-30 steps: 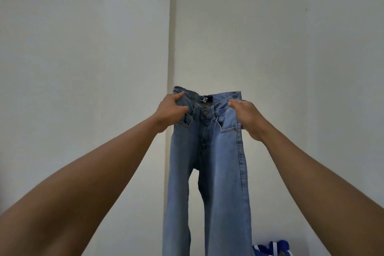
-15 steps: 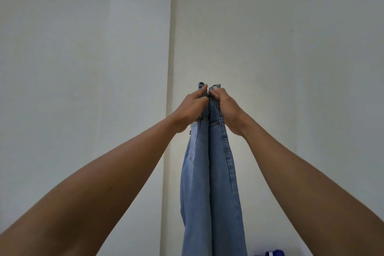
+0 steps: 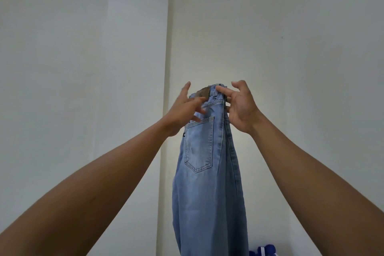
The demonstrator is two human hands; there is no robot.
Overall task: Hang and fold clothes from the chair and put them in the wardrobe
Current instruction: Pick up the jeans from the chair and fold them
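Folded lengthwise, the jeans (image 3: 207,183) hang in mid-air before the wall (image 3: 83,68), left hand (image 3: 182,110) fingers spread across the waistband, right hand (image 3: 239,108) fingers curled at its edge, thumbs lifted: so loose a hold risks a drop.

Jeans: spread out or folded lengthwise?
Folded in half lengthwise: the jeans hang as one narrow strip, legs stacked, a single back pocket facing the camera.

- Brown leather patch (image 3: 202,93) on the waistband of the light blue denim jeans (image 3: 207,193): print too faint to read.
- Small black tab (image 3: 184,134) at the side seam beside the back pocket: white mark, too small to read.
- Readable text: none.
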